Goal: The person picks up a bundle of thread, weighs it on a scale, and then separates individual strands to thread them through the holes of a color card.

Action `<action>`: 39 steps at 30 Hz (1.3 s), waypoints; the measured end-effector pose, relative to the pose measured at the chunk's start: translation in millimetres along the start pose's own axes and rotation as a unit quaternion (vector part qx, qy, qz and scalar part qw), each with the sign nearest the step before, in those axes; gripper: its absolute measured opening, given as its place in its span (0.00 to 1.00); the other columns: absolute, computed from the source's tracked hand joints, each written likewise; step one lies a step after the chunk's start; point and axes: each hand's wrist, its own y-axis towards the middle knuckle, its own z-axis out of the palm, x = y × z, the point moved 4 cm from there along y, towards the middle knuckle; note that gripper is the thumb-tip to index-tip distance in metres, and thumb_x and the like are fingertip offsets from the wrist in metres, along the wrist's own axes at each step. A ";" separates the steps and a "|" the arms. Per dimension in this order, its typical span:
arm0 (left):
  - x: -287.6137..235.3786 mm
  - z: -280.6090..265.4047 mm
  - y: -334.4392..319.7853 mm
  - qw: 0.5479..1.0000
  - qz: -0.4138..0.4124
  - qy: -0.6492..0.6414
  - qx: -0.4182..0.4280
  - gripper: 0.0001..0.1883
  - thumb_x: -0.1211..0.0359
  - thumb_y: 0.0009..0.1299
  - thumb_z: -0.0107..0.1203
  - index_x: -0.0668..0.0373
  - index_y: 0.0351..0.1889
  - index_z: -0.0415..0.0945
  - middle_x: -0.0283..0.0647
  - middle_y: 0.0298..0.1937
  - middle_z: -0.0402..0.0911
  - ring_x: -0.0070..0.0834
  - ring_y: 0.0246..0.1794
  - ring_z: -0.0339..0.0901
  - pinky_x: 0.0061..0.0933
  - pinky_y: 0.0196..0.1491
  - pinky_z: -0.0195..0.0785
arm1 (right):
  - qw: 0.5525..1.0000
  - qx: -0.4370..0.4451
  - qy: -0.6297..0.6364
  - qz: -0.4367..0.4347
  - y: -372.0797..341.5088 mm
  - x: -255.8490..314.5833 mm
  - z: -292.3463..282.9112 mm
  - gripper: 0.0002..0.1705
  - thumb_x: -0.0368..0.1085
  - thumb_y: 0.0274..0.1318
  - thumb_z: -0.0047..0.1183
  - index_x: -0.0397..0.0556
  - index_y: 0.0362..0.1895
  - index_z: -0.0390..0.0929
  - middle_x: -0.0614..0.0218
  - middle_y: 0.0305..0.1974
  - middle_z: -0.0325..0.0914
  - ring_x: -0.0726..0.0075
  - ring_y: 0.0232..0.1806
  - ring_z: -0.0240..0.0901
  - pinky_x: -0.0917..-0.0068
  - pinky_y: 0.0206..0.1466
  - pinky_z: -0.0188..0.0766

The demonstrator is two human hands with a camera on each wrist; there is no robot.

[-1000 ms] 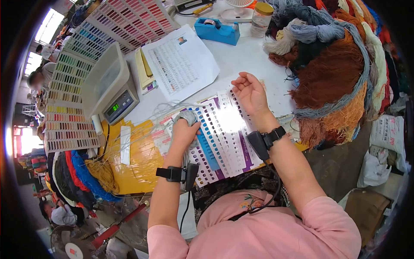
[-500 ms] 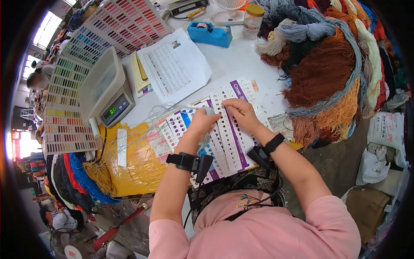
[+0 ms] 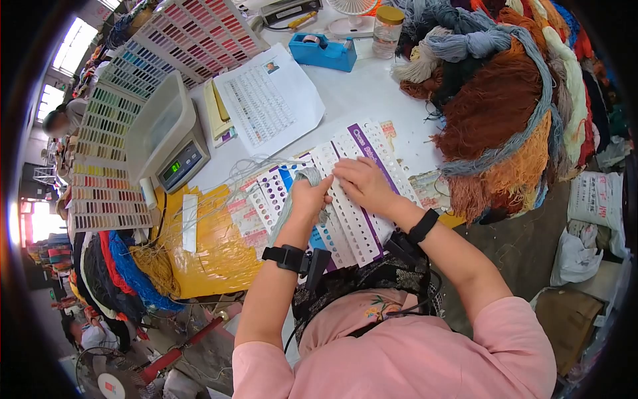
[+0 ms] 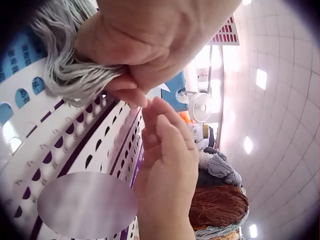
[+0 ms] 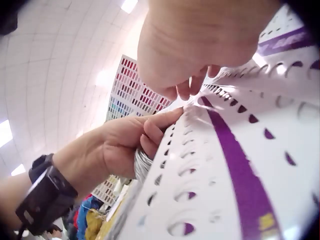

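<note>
My left hand (image 3: 310, 201) grips a skein of pale grey-green yarn (image 4: 75, 77), whose strands hang beside the wrist. Under both hands lies a stack of white cards with rows of punched holes (image 3: 352, 223); the top one carries a purple stripe. My right hand (image 3: 365, 187) rests over this card, fingers bent down, its fingertips right at a row of holes. In the right wrist view the left thumb (image 5: 167, 118) reaches the card's edge close to those fingertips. Whether the right fingers pinch anything I cannot tell.
A digital scale (image 3: 179, 166) stands left, before a folding thread colour chart (image 3: 106, 146). Behind the cards are a printed sheet (image 3: 269, 100), a blue tape dispenser (image 3: 322, 53) and a lidded jar (image 3: 387, 33). Yarn bundles (image 3: 492, 113) heap at the right. Loose strands trail leftward over yellow plastic (image 3: 216, 249).
My left hand has moved right with the yarn to the upper card. The right hand, earlier raised with spread fingers, has come down onto the card beside it.
</note>
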 end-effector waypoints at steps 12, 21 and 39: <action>8.4 -4.6 8.6 0.999 0.019 0.039 0.012 0.11 0.69 0.57 0.54 0.69 0.21 0.67 0.39 0.15 0.70 0.23 0.11 0.70 0.19 0.10 0.57 | 0.964 0.160 -0.204 -0.065 -24.2 10.2 -4.7 0.28 0.46 0.52 0.40 0.55 0.58 0.56 0.59 0.60 0.52 0.56 0.63 0.44 0.57 0.63 0.37; -18.3 -50.7 -46.8 0.983 -0.022 -0.141 0.117 0.12 0.62 0.63 0.48 0.62 0.36 0.73 0.29 0.19 0.70 0.09 0.10 0.53 0.12 0.14 0.47 | 0.998 -0.055 0.006 -0.031 2.4 -16.9 -26.6 0.23 0.47 0.52 0.44 0.46 0.49 0.67 0.54 0.51 0.63 0.53 0.54 0.57 0.60 0.58 0.51; 31.7 13.8 -174.6 0.904 -0.047 -0.306 0.295 0.10 0.70 0.61 0.51 0.60 0.41 0.68 0.35 0.32 0.75 0.11 0.14 0.53 0.12 0.16 0.46 | 0.767 -0.262 0.523 0.265 85.2 42.9 -10.6 0.16 0.49 0.54 0.38 0.54 0.35 0.71 0.74 0.36 0.69 0.77 0.40 0.61 0.73 0.43 0.52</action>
